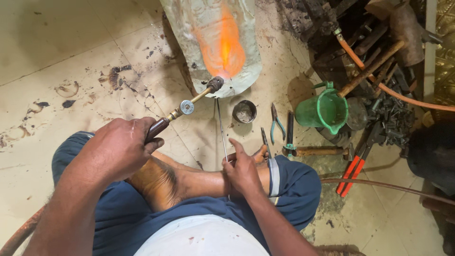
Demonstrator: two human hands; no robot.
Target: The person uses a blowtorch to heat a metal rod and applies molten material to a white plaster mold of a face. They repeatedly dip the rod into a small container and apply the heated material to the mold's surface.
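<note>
1. Head view: the left hand (116, 149) clenches the dark handle of a torch (187, 107) – its nozzle points at a glowing orange patch on a pale metal piece (213, 38) lying on the floor.
2. The right hand (241, 168) pinches a thin rod (221, 125) – it runs up toward the flame.
3. A small tin (244, 112), pliers (276, 124) and a green jug (324, 110) lie to the right.

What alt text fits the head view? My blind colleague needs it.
Seated on the floor, a person's left hand aims a lit torch at a pale block glowing orange, while the right hand pinches a thin rod. A small cup, pliers and a green jug lie nearby.
</note>
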